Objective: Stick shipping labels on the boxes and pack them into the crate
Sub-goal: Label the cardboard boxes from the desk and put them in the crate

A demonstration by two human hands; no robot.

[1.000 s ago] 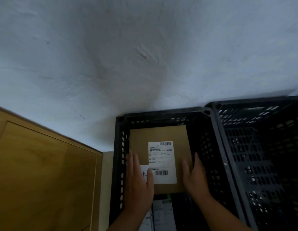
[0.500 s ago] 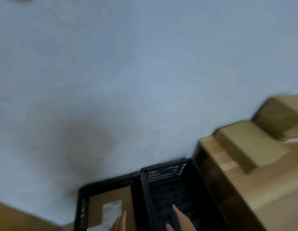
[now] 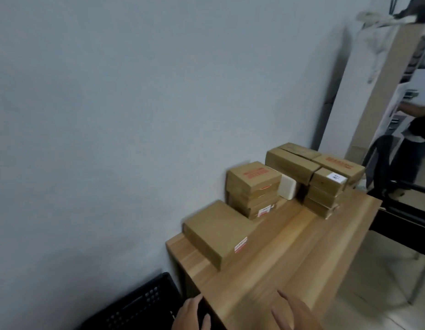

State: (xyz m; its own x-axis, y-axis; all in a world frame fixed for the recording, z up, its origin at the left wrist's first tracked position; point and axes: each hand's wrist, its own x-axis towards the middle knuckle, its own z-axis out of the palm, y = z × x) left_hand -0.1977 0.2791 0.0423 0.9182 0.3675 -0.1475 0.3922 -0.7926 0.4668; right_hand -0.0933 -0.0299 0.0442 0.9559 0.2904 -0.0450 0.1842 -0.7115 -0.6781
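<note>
Brown cardboard boxes stand on a wooden table against the wall. A flat box lies nearest, at the table's left end. Behind it rises a stack of boxes with red print, then a white box and more stacked boxes. The corner of a black crate shows at bottom left, beside the table. My left hand is at the bottom edge by the table's corner, holding nothing. My right hand hovers over the table's near end, fingers apart and empty.
A grey wall fills the left and top. A black chair stands off the table's far right end, and a person stands behind it at the right edge. A tall beige panel leans by the wall.
The view has swung right and up, from the crate with the labelled box to the table of boxes. Both hands have let go of that box and moved toward the table.
</note>
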